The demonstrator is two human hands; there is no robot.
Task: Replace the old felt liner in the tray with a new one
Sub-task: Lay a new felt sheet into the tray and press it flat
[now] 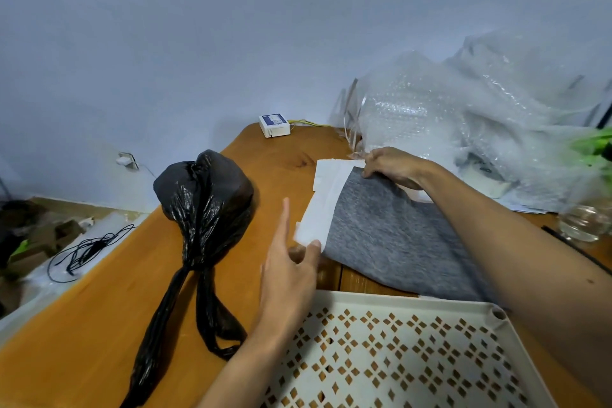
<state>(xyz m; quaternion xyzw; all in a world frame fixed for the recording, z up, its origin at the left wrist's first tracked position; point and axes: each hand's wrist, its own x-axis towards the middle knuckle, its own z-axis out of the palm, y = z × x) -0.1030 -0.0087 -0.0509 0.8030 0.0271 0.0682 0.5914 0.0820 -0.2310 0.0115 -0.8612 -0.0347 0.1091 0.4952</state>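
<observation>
Felt: I see the soft grey felt liner (394,235) right of centre, on white backing paper (323,205).
Hands: my right hand (394,166) pinches its top corner; left hand (291,275) pinches the paper's lower edge.
Tray: cream perforated plastic tray (414,358), bottom right, unlined.
Beside: crinkled black bag (202,209).

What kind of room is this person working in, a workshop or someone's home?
Probably a home room or small informal workspace, not a proper workshop. A wooden table stands against a plain wall, with heaped bubble wrap, a tied black plastic bag and boxes and a loose cable on the floor.
</observation>
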